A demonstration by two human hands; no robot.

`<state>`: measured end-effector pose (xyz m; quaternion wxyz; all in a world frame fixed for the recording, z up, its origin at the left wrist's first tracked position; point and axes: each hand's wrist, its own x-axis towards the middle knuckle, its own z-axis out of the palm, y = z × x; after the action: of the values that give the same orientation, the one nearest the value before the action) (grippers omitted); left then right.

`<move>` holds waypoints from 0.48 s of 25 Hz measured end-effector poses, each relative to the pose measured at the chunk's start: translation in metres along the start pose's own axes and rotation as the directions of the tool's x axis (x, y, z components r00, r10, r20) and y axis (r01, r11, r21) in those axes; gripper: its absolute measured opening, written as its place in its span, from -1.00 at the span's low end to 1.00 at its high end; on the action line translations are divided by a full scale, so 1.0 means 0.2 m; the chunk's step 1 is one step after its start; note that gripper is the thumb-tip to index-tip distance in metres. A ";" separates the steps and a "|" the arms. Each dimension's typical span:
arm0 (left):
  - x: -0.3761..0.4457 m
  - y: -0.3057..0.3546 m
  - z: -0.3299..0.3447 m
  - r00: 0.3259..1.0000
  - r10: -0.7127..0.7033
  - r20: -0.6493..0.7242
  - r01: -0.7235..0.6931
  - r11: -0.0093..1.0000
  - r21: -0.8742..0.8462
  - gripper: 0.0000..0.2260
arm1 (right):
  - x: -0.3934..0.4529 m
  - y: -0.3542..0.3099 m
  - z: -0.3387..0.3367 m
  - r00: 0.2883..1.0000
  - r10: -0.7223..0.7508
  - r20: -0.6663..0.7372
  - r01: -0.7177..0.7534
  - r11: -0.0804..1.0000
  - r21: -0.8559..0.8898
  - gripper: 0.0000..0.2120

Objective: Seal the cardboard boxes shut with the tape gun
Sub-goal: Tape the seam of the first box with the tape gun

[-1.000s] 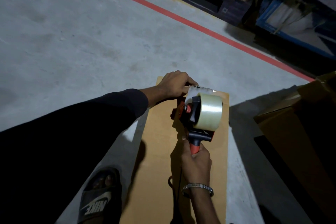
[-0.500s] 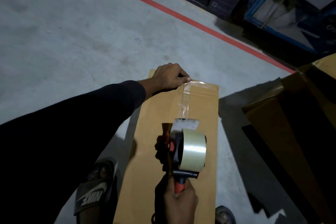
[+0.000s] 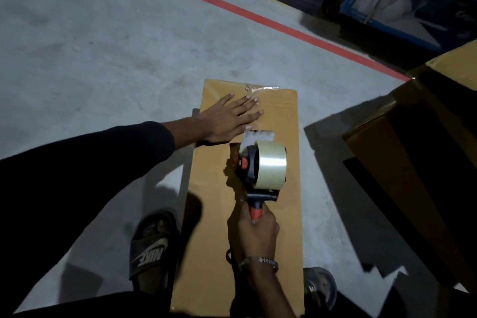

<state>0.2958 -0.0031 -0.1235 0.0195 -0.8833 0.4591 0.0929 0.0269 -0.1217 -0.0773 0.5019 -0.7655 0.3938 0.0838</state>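
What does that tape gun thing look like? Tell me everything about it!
The tape gun has a black frame with red-orange parts and a red-orange handle, and looks like plastic. A big roll of clear shiny tape sits on its side. A pale flap sticks up at its front end. It stands over the middle of the flat brown cardboard box, nose pointing away from the person. The right hand grips its handle from below. The left hand lies flat on the box just ahead, not touching it.

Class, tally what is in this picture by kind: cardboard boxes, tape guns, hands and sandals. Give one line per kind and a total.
Cardboard boxes: 2, the flat box being taped and the larger box at right
Tape guns: 1
Hands: 2, left hand and right hand
Sandals: 1
Total: 6
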 end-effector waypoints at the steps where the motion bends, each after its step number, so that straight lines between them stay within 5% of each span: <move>1: -0.02 -0.02 -0.01 1.000 0.015 0.010 -0.015 1.000 0.014 -0.41 | 0.02 -0.03 0.00 1.000 -0.014 0.019 0.014 1.000 0.007 -0.84; 12: -0.09 -0.10 -0.01 0.996 -0.039 0.077 0.034 0.998 0.056 -0.27 | 0.13 -0.09 0.06 0.997 -0.055 0.058 0.063 0.988 -0.142 -0.76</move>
<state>0.3019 0.0224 -0.1191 0.0632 -0.8864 0.4442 0.1141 0.0598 -0.1213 -0.0852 0.4582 -0.8085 0.3501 0.1178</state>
